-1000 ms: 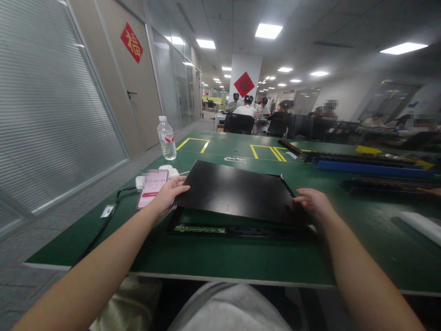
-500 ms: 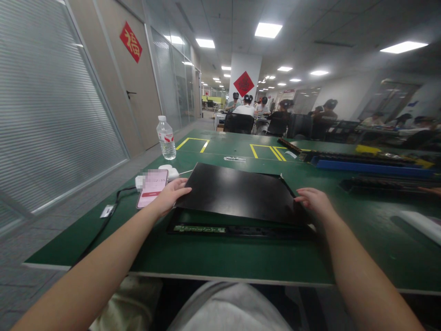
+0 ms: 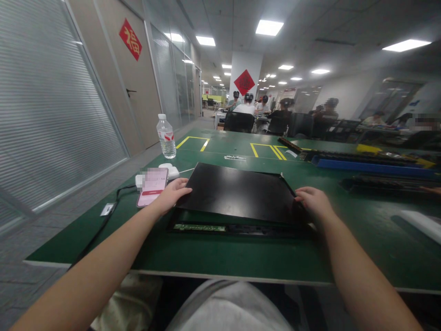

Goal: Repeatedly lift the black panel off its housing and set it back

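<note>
A thin, glossy black screen panel (image 3: 237, 188) slants over a black frame (image 3: 268, 230) on the green table (image 3: 220, 262). Its left edge is pinched by my left hand (image 3: 175, 192), thumb on top. On the opposite side, my right hand (image 3: 313, 198) has its fingers closed on the right edge. Along the frame's near side, a narrow green circuit board (image 3: 200, 227) shows below the panel. The rest of the frame is mostly hidden under the panel.
To the left lie a phone (image 3: 152, 186), a white charger (image 3: 168, 170) and a black cable (image 3: 115, 202). A water bottle (image 3: 166, 137) stands behind them. Black strips and a blue bar (image 3: 365, 166) lie at right, near a white piece (image 3: 422, 225). Several people sit beyond.
Both hands and the panel stay almost in place. The view has shifted very slightly.
</note>
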`<state>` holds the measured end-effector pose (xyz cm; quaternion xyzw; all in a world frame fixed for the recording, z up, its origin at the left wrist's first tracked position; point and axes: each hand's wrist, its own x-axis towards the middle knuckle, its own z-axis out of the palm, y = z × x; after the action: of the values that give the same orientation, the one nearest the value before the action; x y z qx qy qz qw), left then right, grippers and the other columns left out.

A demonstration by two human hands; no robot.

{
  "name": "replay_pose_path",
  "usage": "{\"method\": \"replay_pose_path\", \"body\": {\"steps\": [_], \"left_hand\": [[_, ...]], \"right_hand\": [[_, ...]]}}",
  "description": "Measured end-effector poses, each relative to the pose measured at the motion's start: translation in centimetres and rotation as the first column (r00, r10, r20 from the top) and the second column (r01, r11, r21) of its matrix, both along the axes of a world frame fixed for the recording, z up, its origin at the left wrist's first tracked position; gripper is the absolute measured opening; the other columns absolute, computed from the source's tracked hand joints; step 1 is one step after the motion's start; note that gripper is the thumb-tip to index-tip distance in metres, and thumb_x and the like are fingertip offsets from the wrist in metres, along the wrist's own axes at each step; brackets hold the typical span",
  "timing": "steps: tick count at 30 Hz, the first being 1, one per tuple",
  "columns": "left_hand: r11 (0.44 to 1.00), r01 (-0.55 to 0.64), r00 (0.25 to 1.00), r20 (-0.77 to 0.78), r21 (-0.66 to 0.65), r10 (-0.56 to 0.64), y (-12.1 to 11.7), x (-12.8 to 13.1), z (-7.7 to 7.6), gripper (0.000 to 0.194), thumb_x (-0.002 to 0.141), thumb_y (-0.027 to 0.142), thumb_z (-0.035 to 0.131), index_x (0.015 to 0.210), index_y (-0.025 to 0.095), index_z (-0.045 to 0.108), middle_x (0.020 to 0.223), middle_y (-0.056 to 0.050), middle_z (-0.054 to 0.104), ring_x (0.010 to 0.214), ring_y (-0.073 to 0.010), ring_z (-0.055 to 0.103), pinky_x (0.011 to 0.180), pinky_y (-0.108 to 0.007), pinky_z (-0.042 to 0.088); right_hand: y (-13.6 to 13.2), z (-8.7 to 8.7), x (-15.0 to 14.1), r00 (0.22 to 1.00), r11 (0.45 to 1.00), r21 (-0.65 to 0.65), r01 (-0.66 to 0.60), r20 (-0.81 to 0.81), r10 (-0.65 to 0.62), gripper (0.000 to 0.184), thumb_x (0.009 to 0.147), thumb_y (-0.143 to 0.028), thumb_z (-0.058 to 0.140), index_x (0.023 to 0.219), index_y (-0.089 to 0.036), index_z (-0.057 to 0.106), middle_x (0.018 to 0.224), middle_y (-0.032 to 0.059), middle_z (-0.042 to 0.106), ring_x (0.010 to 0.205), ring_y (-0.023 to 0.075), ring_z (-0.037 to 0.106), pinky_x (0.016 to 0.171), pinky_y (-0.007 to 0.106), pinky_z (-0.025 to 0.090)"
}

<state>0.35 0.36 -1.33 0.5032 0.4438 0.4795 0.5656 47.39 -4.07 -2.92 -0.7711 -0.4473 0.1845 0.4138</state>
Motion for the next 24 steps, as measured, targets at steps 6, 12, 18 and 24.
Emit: {"method": "replay_pose_path", "body": {"steps": [6,12,18,24], "left_hand": [[1.0,0.009,0.999,-0.039,0.005,-0.009,0.04,-0.04,-0.06,0.043,0.059,0.02,0.082,0.097,0.016,0.061,0.09,-0.007,0.077,0.085,-0.0249,0.074,0.076,-0.034,0.056],[1.0,0.03,0.999,-0.044,0.004,-0.029,0.15,-0.14,-0.27,0.042,0.061,0.02,0.082,0.096,0.017,0.06,0.09,-0.007,0.077,0.083,-0.0246,0.074,0.072,-0.033,0.057],[1.0,0.02,0.999,-0.048,0.008,-0.02,0.16,-0.04,-0.2,0.043,0.06,0.019,0.082,0.096,0.017,0.06,0.088,-0.007,0.077,0.081,-0.0247,0.074,0.071,-0.033,0.056],[1.0,0.024,0.999,-0.025,-0.004,-0.024,0.16,0.0,-0.11,0.045,0.058,0.018,0.084,0.096,0.017,0.06,0.087,-0.007,0.077,0.081,-0.0245,0.074,0.071,-0.033,0.057]], "right_hand": [[-0.36,0.51,-0.52,0.998,0.999,-0.04,-0.003,0.055,0.005,0.023,0.073,-0.033,0.066,0.09,-0.02,0.074,0.076,0.008,0.075,0.056,0.0178,0.061,0.052,0.028,0.046],[-0.34,0.62,-0.53,0.995,0.999,-0.049,-0.006,0.1,0.011,0.021,0.074,-0.03,0.065,0.089,-0.019,0.074,0.075,0.0073,0.074,0.058,0.018,0.062,0.054,0.028,0.045],[-0.14,0.15,-0.23,0.992,0.999,-0.051,-0.02,0.122,0.026,0.023,0.074,-0.03,0.063,0.091,-0.02,0.075,0.076,0.0073,0.074,0.061,0.0191,0.064,0.054,0.027,0.044],[-0.31,0.35,-0.5,0.99,0.999,-0.04,-0.012,0.137,0.018,0.023,0.073,-0.031,0.063,0.089,-0.02,0.075,0.075,0.0068,0.074,0.062,0.0189,0.064,0.056,0.028,0.045]]}}
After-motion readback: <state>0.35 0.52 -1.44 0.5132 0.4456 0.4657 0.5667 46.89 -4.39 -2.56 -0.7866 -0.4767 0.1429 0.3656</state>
